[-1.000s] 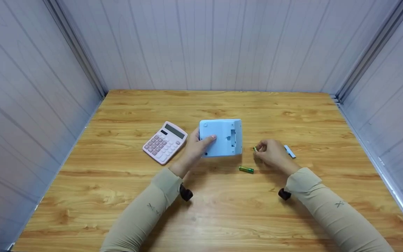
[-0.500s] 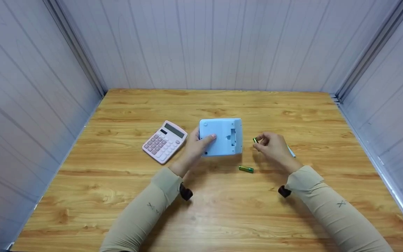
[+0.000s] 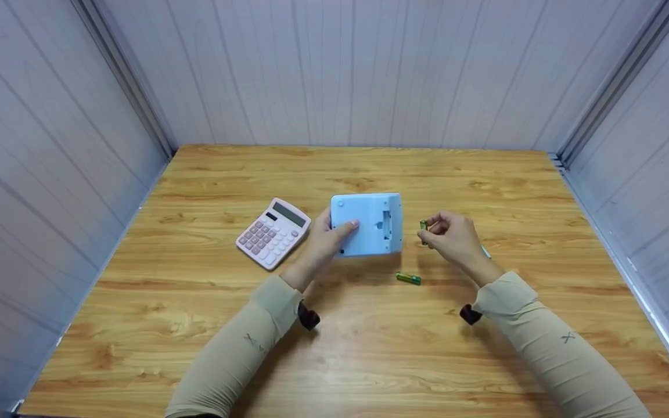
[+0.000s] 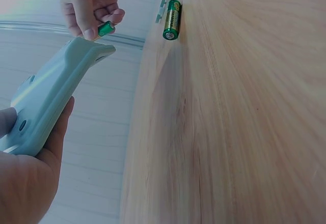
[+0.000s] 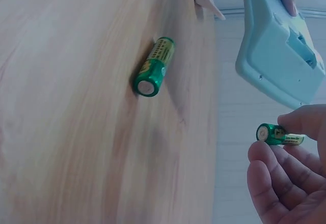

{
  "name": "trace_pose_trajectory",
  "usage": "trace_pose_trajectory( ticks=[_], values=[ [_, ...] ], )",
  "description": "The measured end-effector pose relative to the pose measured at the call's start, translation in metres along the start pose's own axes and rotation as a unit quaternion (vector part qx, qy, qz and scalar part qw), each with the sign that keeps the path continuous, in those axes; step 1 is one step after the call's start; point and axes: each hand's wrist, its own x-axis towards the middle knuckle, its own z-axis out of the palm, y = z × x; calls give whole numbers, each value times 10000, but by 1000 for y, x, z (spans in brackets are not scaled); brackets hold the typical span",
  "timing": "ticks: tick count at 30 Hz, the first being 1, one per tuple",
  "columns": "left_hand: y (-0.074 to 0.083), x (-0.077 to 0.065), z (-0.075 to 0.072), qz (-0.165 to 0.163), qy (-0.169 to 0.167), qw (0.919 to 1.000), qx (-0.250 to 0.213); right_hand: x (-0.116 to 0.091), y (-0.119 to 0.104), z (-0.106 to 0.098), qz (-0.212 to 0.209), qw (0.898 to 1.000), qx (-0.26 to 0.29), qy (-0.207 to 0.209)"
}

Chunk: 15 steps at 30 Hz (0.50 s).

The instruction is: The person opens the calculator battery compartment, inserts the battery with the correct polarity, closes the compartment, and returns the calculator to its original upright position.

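My left hand grips a light blue calculator by its left side, its back turned up and the thumb lying across it. The battery compartment near the right edge is uncovered. To the right of the calculator, my right hand pinches a small green battery between thumb and fingers, off the table and apart from the calculator. Another green and gold battery lies on the table below them. A light blue battery cover lies mostly hidden behind the right hand.
A pink calculator rests face up on the wooden table, left of the left hand. Pale panel walls enclose the table at the back and both sides.
The right hand has lifted its battery from the table, moving up slightly and turning it more upright. The blue calculator and the left hand have stayed nearly still.
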Motion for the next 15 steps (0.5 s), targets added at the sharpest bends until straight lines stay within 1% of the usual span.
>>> trace_pose_trajectory(
  ticks=[6, 10, 15],
  values=[
    [-1, 1, 1, -24, 35, 10000, 3, -2, -5, 0, -3, 9999, 170, 12],
    [0, 0, 1, -16, 33, 10000, 19, -3, -7, 1, -80, 9989, 453, -101],
    [1, 0, 1, -113, 107, 9998, 78, -4, -12, 1, -229, 9967, 739, -245]
  ],
)
